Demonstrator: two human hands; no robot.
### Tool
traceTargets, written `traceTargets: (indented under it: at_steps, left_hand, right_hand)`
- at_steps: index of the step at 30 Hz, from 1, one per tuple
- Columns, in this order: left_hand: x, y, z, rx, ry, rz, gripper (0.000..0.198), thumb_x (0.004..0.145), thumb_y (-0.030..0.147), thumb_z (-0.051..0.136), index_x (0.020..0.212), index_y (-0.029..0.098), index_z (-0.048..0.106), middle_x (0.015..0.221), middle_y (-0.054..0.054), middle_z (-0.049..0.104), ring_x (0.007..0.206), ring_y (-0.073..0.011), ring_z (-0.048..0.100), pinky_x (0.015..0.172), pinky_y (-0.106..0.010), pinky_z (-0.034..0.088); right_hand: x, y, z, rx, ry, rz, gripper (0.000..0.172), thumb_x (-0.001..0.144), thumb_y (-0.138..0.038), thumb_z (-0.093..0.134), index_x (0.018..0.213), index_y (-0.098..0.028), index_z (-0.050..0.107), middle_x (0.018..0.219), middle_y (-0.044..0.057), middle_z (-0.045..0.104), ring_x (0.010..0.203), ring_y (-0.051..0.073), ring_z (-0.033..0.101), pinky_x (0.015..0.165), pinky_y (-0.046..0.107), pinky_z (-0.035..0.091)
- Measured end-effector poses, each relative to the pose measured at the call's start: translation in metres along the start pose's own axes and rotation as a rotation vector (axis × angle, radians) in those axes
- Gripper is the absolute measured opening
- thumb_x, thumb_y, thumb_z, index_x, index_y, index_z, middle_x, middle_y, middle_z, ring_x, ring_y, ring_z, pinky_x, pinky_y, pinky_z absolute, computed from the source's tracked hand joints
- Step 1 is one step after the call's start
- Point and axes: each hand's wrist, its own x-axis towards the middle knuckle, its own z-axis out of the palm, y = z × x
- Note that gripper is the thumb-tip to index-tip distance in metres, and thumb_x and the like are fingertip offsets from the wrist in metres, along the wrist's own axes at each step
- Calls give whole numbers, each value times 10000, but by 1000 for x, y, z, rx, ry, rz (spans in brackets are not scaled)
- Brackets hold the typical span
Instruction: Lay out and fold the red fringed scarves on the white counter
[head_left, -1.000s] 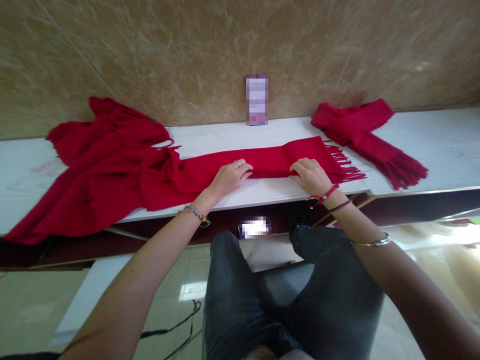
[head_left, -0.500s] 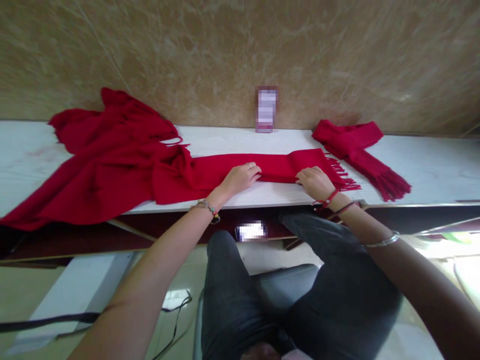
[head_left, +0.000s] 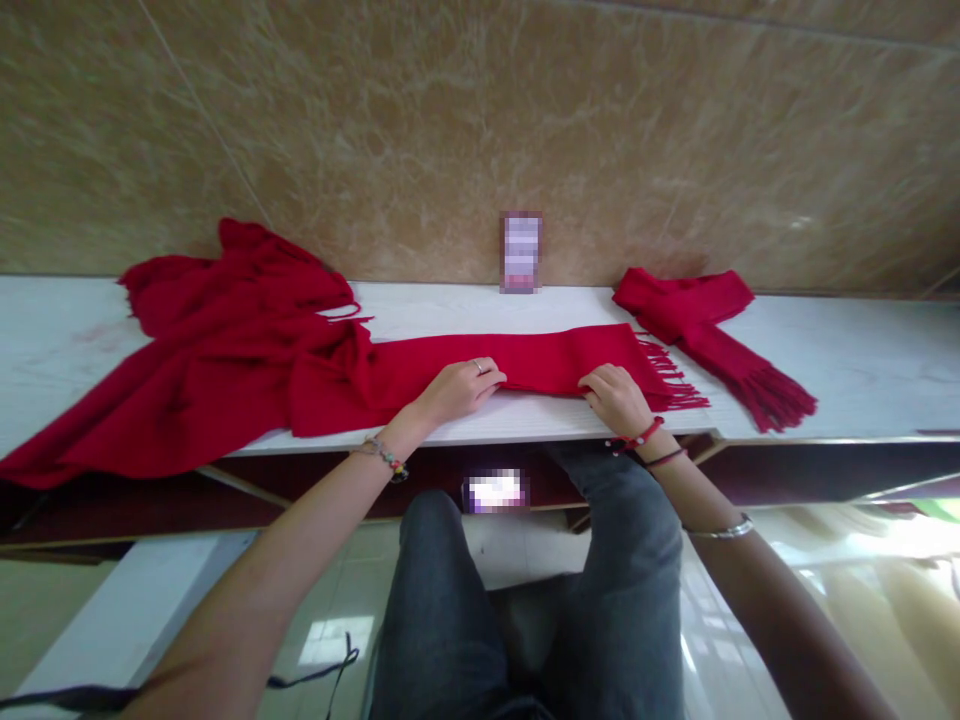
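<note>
A long red fringed scarf (head_left: pixel 540 358) lies stretched across the white table (head_left: pixel 862 350), its fringe pointing right. My left hand (head_left: pixel 456 388) pinches the scarf's near edge at the middle, fingers curled, a ring showing. My right hand (head_left: pixel 615 398) grips the same near edge closer to the fringed end, fingers closed on the cloth. To the left the scarf runs into a loose heap of red cloth (head_left: pixel 202 360).
A second red scarf (head_left: pixel 705 320), folded and fringed, lies at the back right. A small blurred card (head_left: pixel 521 250) stands against the marbled wall. Under the table edge are my dark-trousered knees (head_left: pixel 525 590), a tiled floor and a black cable (head_left: pixel 330 670).
Both hands stay on the scarf's near edge at much the same spots. The camera has shifted, so the table sits lower in the picture.
</note>
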Motion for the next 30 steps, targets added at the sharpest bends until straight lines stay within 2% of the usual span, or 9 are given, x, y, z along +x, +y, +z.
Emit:
traceTargets:
  at_steps: [10,12,15,17,20,24,27,30]
  left_hand:
    - [0,3,-7,12,-161,48,271,838,130,445,995,175,661,906,-58,623,763,-150,601,651,-255,477]
    - [0,3,-9,-28,-199,51,258,815,126,450,953,167,664,917,-67,615,795,-160,597,677,-267,486]
    - [4,4,-12,-130,-243,58,210,823,182,468,927,158,649,1077,-92,599,968,-192,574,821,-307,486]
    - [10,5,-14,-195,-289,54,240,859,249,459,1009,163,626,1188,-92,574,1062,-203,543,917,-343,453]
    - [26,9,-17,-284,-366,64,315,903,286,418,1154,182,577,1243,-77,570,1117,-194,521,983,-360,403]
    - [43,14,-12,-358,-461,102,362,926,327,398,1261,280,529,1387,-19,476,1270,-192,409,1050,-375,315]
    - [43,14,-4,-366,-550,98,393,934,378,384,1317,344,465,1473,17,360,1372,-215,263,1100,-436,202]
    - [35,12,0,-368,-578,34,408,950,370,348,1352,345,416,1486,18,335,1400,-213,195,1118,-475,117]
  right_hand:
    - [2,-5,-2,-2,-24,50,207,822,-61,459,788,-183,624,763,69,612,750,207,522,692,309,379]
    - [3,-5,-4,18,-28,46,180,791,-60,481,788,-183,612,785,71,620,770,214,525,699,313,377]
    - [3,-6,-7,61,-43,21,162,747,-57,501,771,-185,598,797,67,628,774,215,526,695,317,371]
    - [4,-7,-8,91,-43,-4,160,755,-68,498,783,-185,603,819,68,638,781,212,527,698,320,367]
    - [3,-7,-10,125,-29,-55,156,811,-116,487,820,-184,627,857,76,651,807,211,529,715,326,364]
    - [3,-7,-10,143,-57,-53,187,847,-151,467,796,-191,643,836,79,650,798,208,525,715,331,364]
    - [3,-6,-10,152,-86,-45,199,837,-134,462,779,-192,644,798,76,643,767,201,522,703,329,367]
    - [4,-6,-9,173,-87,-57,201,831,-125,460,785,-192,645,784,71,641,751,193,528,699,323,376]
